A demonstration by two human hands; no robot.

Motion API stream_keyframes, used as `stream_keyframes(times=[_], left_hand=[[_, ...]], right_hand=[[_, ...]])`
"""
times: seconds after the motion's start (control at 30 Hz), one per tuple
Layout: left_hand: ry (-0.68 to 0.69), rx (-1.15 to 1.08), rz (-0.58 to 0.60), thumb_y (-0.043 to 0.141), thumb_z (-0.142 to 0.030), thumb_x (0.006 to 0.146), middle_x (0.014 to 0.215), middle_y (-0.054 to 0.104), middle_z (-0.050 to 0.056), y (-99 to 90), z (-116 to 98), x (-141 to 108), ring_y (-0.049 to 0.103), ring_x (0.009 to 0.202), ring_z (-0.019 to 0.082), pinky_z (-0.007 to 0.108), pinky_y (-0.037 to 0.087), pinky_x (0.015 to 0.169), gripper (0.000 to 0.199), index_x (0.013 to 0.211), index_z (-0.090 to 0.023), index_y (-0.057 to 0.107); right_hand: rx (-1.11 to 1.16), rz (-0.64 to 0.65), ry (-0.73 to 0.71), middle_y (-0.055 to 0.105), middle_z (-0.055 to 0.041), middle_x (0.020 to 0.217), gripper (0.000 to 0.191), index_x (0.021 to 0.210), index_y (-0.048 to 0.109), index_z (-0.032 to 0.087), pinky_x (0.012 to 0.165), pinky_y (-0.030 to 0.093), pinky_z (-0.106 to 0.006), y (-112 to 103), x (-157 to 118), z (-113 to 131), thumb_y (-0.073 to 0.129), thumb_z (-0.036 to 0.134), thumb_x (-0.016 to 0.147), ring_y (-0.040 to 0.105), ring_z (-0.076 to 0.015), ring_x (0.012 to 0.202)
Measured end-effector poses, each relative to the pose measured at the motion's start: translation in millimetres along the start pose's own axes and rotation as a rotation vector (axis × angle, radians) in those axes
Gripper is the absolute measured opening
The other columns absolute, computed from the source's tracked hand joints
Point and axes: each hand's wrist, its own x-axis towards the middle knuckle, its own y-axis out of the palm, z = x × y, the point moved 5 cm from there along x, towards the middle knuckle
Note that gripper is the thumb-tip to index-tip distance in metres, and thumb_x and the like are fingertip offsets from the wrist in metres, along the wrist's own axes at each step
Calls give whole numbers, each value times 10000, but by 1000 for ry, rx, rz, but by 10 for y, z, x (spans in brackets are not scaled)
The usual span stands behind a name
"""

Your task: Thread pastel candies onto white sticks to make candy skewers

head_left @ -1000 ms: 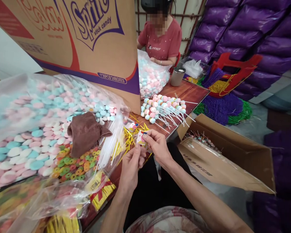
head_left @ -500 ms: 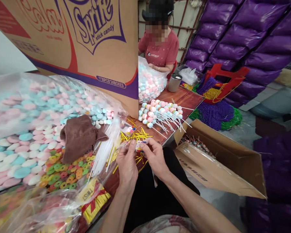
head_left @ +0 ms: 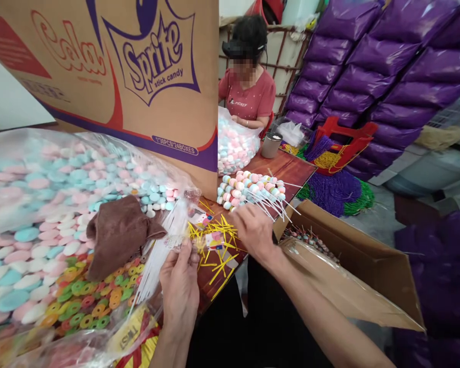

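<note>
My left hand (head_left: 181,281) pinches the end of a small clear plastic bag (head_left: 214,240) with a colourful print, which stretches over the yellow twist ties (head_left: 224,266). My right hand (head_left: 255,230) is off the bag, palm down and smeared by motion. Its fingertips are near a pile of marshmallow skewers (head_left: 249,186) with white sticks; whether they touch is unclear. Left of my left hand lies a bundle of white sticks (head_left: 147,278). A brown cloth (head_left: 117,232) rests on gummy rings (head_left: 86,296) and loose pink, white and blue marshmallows (head_left: 30,253).
A tall cardboard box (head_left: 157,120) stands on the table. Behind it a person (head_left: 249,94) sits by a bag of marshmallows (head_left: 235,145). An open carton (head_left: 348,281) with skewers stands at right. A grey cup (head_left: 271,145) is near the table's far edge.
My hands have moved apart. The right let go of the small bag and went forward to the skewers, while the left shifted left, keeping the bag. The view has tilted slightly.
</note>
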Motion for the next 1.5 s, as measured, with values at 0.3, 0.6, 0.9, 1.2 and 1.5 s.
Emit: stream_keyframes(times=[0.3, 0.6, 0.9, 1.2, 1.5], left_hand=[[-84, -52, -34, 888, -215, 618, 716, 672, -30, -28, 83, 53, 608, 640, 63, 187, 492, 643, 253, 742, -147, 677], [-150, -57, -92, 752, -275, 820, 658, 684, -2, -17, 95, 106, 656, 642, 85, 201, 507, 681, 167, 759, -151, 657], [-156, -7, -32, 778, -267, 791, 696, 698, 0, 15, 132, 101, 668, 673, 98, 219, 515, 687, 157, 783, -170, 655], [-56, 164, 225, 883, -364, 621, 797, 707, -19, 8, 32, 196, 648, 683, 86, 233, 521, 706, 339, 794, -170, 666], [30, 344, 260, 845, -435, 650, 955, 729, 33, 45, 95, 113, 670, 795, 130, 263, 526, 740, 381, 888, -174, 701]], right_hand=[[-501, 30, 20, 662, -140, 857, 231, 828, 674, 153, 628, 318, -331, 52, 465, -490, 473, 73, 907, 526, -246, 817], [420, -195, 286, 670, -13, 783, 101, 836, 677, 214, 662, 444, -298, -408, -481, -351, 614, 256, 903, 603, -177, 716], [412, -62, 125, 704, -54, 847, 116, 868, 712, 242, 725, 503, -357, -460, -896, -323, 612, 194, 903, 641, -206, 784], [447, 309, 79, 687, -30, 791, 157, 852, 708, 242, 696, 458, -311, -460, -870, -430, 581, 266, 941, 614, -181, 743], [515, 372, 159, 641, -25, 744, 205, 828, 707, 221, 644, 417, -292, -388, -890, -314, 559, 293, 949, 570, -164, 690]])
